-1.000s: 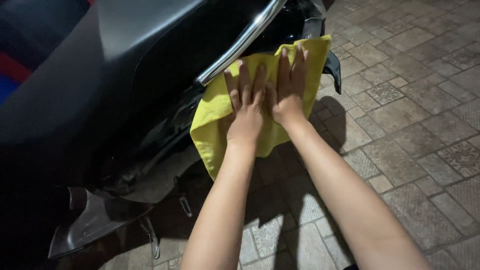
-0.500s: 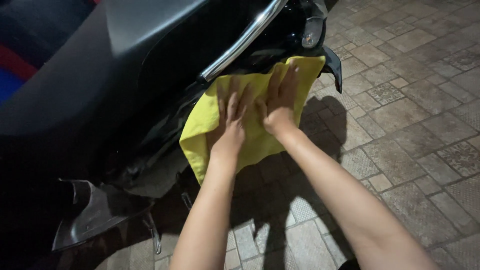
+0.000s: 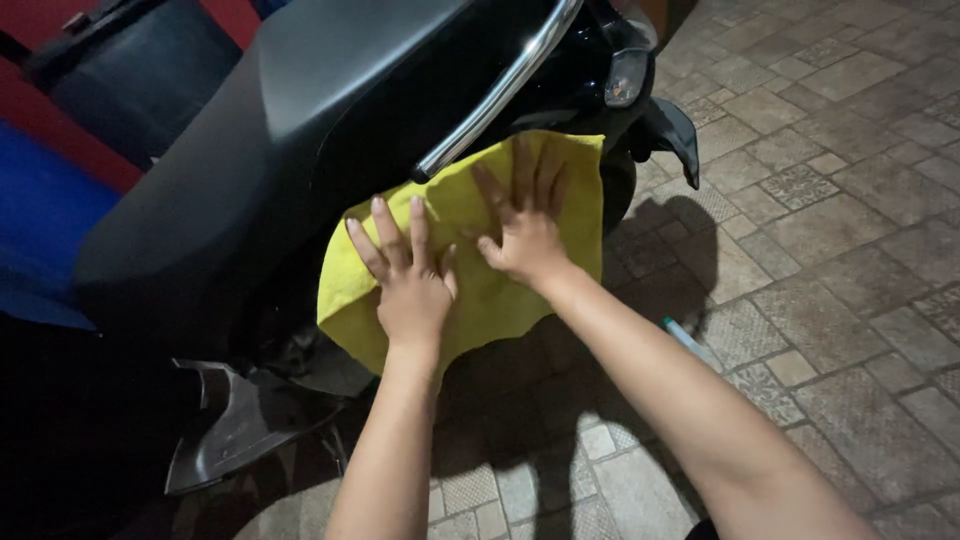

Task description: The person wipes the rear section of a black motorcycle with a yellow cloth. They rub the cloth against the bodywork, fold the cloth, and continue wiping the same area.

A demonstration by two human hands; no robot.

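A yellow cloth (image 3: 470,295) lies spread against the dark side panel of a black scooter (image 3: 240,200), just below its chrome grab rail (image 3: 500,90). My left hand (image 3: 405,280) is pressed flat on the cloth's lower left part, fingers apart. Pressed flat on the cloth's upper right part is my right hand (image 3: 525,225), its fingers spread too. The two hands sit side by side, the right one a little higher.
The scooter's tail light (image 3: 625,75) and rear mudguard (image 3: 675,130) stick out at the right. A grey footrest panel (image 3: 235,430) juts out low at the left. Patterned paving stones (image 3: 830,250) cover the ground. A small pale object (image 3: 685,335) lies behind my right forearm.
Both hands have slid the cloth leftwards along the scooter's side. The hands are now farther apart, the left one lower.
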